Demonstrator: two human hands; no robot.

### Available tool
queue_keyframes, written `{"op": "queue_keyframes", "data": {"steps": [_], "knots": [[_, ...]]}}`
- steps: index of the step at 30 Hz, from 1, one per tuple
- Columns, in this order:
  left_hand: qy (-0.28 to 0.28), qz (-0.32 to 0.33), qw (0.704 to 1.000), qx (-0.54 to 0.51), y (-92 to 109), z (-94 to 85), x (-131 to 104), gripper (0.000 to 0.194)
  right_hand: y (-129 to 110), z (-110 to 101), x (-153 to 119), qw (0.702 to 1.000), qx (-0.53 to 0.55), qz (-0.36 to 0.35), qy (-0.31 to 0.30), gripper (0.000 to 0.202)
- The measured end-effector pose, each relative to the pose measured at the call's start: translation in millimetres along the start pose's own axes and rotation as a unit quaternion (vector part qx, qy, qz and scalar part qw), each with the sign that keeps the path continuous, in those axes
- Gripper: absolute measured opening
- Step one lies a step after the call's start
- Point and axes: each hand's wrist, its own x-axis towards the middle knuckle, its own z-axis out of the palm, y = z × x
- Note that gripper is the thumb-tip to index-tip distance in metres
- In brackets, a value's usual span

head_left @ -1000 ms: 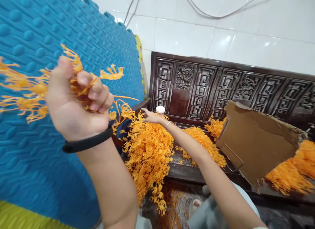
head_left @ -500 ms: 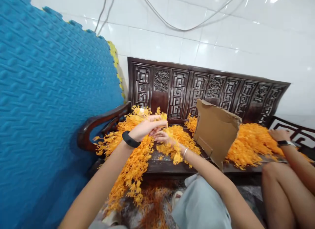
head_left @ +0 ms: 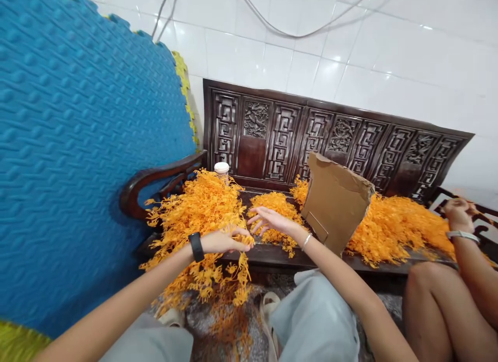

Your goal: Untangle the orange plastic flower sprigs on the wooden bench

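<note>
My left hand (head_left: 225,241), with a black band on its wrist, is closed on an orange plastic flower strand (head_left: 243,276). The strand dangles over the front edge of the bench seat. Just right of it, my right hand (head_left: 274,221) is held with fingers apart and nothing in them, above a small pile of orange flowers (head_left: 282,206). A larger heap of orange flowers (head_left: 206,201) lies beyond my left hand and spills off the bench.
A carved dark wooden bench (head_left: 251,162) runs across the view. A cardboard piece (head_left: 336,201) stands on it, dividing the heaps. Behind the left heap is a white-lidded cup (head_left: 221,168). Blue foam mats (head_left: 97,118) rise at left. A co-worker's hand (head_left: 459,211) is at far right.
My hands have drawn apart. The left came down toward the bench's front edge with the strand; the right no longer has flowers against it. The white-lidded cup has come into clear view.
</note>
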Motion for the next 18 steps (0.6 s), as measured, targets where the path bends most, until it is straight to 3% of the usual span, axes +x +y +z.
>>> {"op": "queue_keyframes", "data": {"steps": [6,12,15,18], "knots": [[-0.001,0.063,0.987,0.147,-14.0,20.0,13.9,0.020,26.6,7.8,26.9,0.994,-0.096,0.048,0.008,0.052],[-0.022,0.145,0.929,0.340,-0.8,42.7,9.5,0.019,46.1,3.4,38.2,0.977,-0.182,0.109,0.031,0.072],[-0.007,0.184,0.896,0.404,5.9,51.4,0.8,0.017,44.5,-0.1,38.5,0.955,-0.257,0.141,0.043,0.057],[0.011,0.205,0.889,0.409,2.0,56.5,-7.5,0.018,35.1,-0.1,36.3,0.953,-0.274,0.128,-0.006,0.032]]}}
